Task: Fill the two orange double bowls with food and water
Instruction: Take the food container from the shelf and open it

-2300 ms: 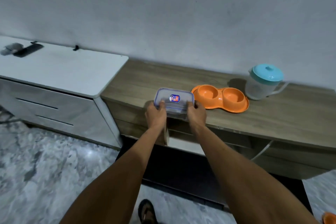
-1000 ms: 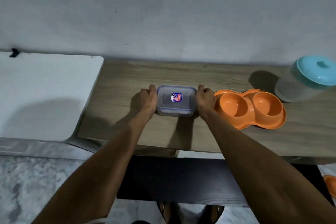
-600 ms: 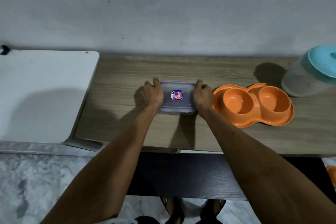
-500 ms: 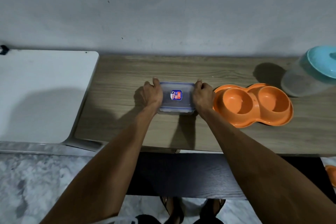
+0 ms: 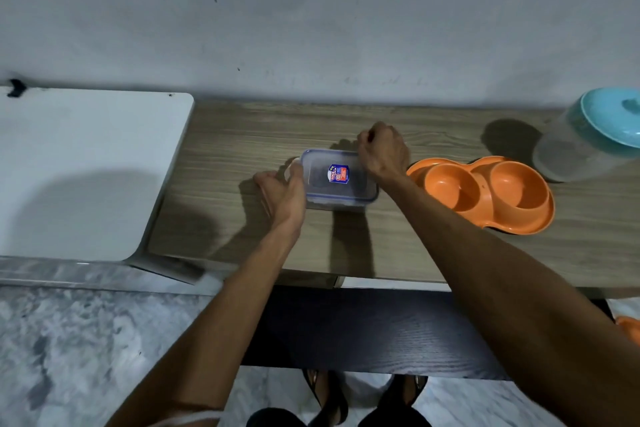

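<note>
- The wooden counter [image 5: 415, 246] runs from the middle of the scene to the right edge against the wall, and everything for the task stands on it. A white cabinet top [image 5: 86, 166] adjoins it on the left.
- At the far right stands a clear jug [image 5: 575, 156] with a teal lid. We take it for the water, though we cannot tell its level.
- One orange double bowl [image 5: 483, 184] lies just right of centre, and both of its cups are bare, so no filling has begun. Only a sliver of the second orange bowl [image 5: 630, 329] shows, low at the right edge and well apart from the counter.
- The food container [image 5: 322, 180] sits mid-counter, just left of the bowl, with its lid on.
- Our left hand [image 5: 282, 191] clasps the container's left end, fingertips at a pale flap there, which is likely a latch.
- Our right hand [image 5: 382, 152] is curled over the far right corner. We cannot tell what its fingers pinch, because the hand hides it.
- We judge the step in hand to be unlatching the lid, early in the task.
- Next we need every clip freed and the lid lifted level. Then we tip or scoop the food into one cup and keep the other cup for water.
</note>
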Available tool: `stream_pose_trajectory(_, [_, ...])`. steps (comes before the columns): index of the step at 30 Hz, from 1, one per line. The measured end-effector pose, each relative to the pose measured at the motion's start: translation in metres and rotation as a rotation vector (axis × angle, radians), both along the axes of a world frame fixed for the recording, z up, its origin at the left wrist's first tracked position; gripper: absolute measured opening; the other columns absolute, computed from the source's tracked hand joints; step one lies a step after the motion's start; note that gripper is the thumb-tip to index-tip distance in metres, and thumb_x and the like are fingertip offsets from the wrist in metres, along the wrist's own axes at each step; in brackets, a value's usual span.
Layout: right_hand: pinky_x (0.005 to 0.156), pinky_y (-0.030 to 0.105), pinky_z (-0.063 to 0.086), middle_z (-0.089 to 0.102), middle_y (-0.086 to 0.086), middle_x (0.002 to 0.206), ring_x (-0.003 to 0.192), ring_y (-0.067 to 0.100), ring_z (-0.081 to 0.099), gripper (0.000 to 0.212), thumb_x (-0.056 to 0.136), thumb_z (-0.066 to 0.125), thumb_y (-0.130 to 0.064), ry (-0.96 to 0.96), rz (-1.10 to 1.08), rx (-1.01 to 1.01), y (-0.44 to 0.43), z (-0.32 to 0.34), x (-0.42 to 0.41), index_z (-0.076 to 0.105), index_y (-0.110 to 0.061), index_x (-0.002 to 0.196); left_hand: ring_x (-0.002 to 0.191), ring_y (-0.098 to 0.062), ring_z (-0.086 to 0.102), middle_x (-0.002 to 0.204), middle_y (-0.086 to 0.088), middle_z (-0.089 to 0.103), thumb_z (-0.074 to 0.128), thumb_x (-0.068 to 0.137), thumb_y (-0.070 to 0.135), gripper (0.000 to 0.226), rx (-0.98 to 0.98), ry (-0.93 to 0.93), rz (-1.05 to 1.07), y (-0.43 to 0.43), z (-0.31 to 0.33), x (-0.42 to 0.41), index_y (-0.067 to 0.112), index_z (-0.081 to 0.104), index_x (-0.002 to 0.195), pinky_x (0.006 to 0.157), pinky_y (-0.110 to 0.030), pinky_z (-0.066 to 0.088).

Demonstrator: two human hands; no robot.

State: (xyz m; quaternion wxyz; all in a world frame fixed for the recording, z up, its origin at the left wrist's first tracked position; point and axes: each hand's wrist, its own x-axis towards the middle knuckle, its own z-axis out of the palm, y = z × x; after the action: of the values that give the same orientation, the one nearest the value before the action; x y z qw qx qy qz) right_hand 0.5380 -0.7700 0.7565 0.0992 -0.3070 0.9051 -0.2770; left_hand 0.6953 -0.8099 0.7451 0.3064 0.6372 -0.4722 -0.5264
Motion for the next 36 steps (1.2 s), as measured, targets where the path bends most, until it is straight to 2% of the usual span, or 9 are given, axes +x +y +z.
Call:
stream_pose_trajectory(3, [0.084, 0.038, 0.046, 0.064, 0.021, 0.117, 0.107, 0.038, 0.061, 0.038, 0.099, 0.042, -0.037, -0.070, 0.200, 0.206, -0.030, 0.005, 0.005, 0.066, -0.008, 0.107, 0.095, -0.024, 0.063, 0.105, -0.012, 0.062, 0.079, 0.073, 0.041, 0.060, 0.180, 0.077, -0.073, 0.024, -0.020, 0.004, 0.006, 0.049, 0.112, 0.079, -0.033, 0.051])
stream_pose_trajectory(6, [0.092, 0.042, 0.046, 0.060, 0.020, 0.127, 0.113, 0.038, 0.059, 0.046, 0.096, 0.039, -0.044, -0.146, 0.305, 0.331, -0.047, 0.001, 0.011, 0.063, -0.009, 0.115, 0.103, -0.025, 0.065, 0.112, -0.012, 0.068, 0.082, 0.075, 0.027, 0.041, 0.309, 0.251, -0.022, 0.032, -0.025, -0.004, 0.014, 0.057, 0.104, 0.096, -0.046, 0.050])
stream_pose_trajectory(11, [0.092, 0.039, 0.040, 0.057, 0.014, 0.136, 0.121, 0.033, 0.055, 0.052, 0.094, 0.034, -0.048, -0.152, 0.297, 0.478, -0.054, 0.003, 0.014, 0.058, -0.015, 0.126, 0.111, -0.029, 0.061, 0.116, -0.010, 0.062, 0.077, 0.079, 0.008, 0.053, 0.396, 0.418, 0.125, 0.030, -0.023, -0.015, 0.009, 0.042, 0.118, 0.099, -0.050, 0.050])
stream_pose_trajectory(14, [0.083, 0.037, 0.037, 0.062, 0.014, 0.130, 0.115, 0.033, 0.058, 0.050, 0.094, 0.036, -0.048, -0.103, 0.287, 0.453, -0.056, 0.000, 0.013, 0.063, -0.015, 0.120, 0.108, -0.028, 0.060, 0.109, -0.009, 0.059, 0.076, 0.081, 0.008, 0.059, 0.432, 0.426, 0.174, 0.033, -0.021, -0.018, 0.006, 0.039, 0.126, 0.098, -0.049, 0.051])
stream_pose_trajectory(23, [0.078, 0.033, 0.034, 0.066, 0.016, 0.114, 0.095, 0.029, 0.057, 0.049, 0.098, 0.035, -0.045, -0.029, 0.272, 0.389, -0.053, 0.000, 0.018, 0.067, -0.009, 0.106, 0.111, -0.022, 0.061, 0.126, -0.010, 0.059, 0.068, 0.086, 0.004, 0.064, 0.350, 0.452, 0.149, 0.038, -0.025, -0.024, 0.011, 0.032, 0.139, 0.104, -0.042, 0.048])
stream_pose_trajectory(27, [0.092, 0.043, 0.035, 0.063, 0.016, 0.120, 0.104, 0.030, 0.056, 0.047, 0.095, 0.036, -0.045, -0.008, 0.282, 0.279, -0.046, 0.003, 0.019, 0.063, -0.009, 0.109, 0.105, -0.021, 0.061, 0.118, -0.006, 0.061, 0.067, 0.088, 0.006, 0.056, 0.294, 0.400, 0.065, 0.037, -0.022, -0.018, 0.015, 0.039, 0.136, 0.097, -0.038, 0.051])
stream_pose_trajectory(31, [0.100, 0.048, 0.036, 0.053, 0.018, 0.131, 0.122, 0.038, 0.050, 0.045, 0.093, 0.043, -0.041, 0.005, 0.179, 0.116, -0.017, 0.014, 0.008, 0.053, -0.007, 0.121, 0.075, -0.018, 0.064, 0.095, -0.002, 0.066, 0.070, 0.087, 0.015, 0.040, 0.338, 0.425, 0.033, 0.036, -0.019, -0.010, 0.019, 0.051, 0.123, 0.059, -0.028, 0.051])
stream_pose_trajectory(34, [0.097, 0.043, 0.043, 0.054, 0.025, 0.132, 0.121, 0.042, 0.052, 0.050, 0.093, 0.050, -0.040, -0.175, 0.023, 0.124, 0.013, 0.016, -0.003, 0.051, -0.002, 0.125, 0.071, -0.012, 0.062, 0.094, 0.000, 0.066, 0.071, 0.087, 0.022, 0.035, 0.327, 0.414, -0.010, 0.040, -0.016, -0.005, 0.024, 0.054, 0.118, 0.058, -0.026, 0.048])
stream_pose_trajectory(36, [0.087, 0.043, 0.050, 0.063, 0.029, 0.117, 0.105, 0.041, 0.062, 0.043, 0.094, 0.052, -0.036, -0.346, -0.017, 0.149, 0.032, 0.014, -0.006, 0.060, 0.003, 0.110, 0.076, -0.014, 0.064, 0.094, 0.002, 0.067, 0.068, 0.089, 0.025, 0.032, 0.314, 0.415, -0.048, 0.042, -0.013, 0.000, 0.024, 0.057, 0.119, 0.061, -0.027, 0.048])
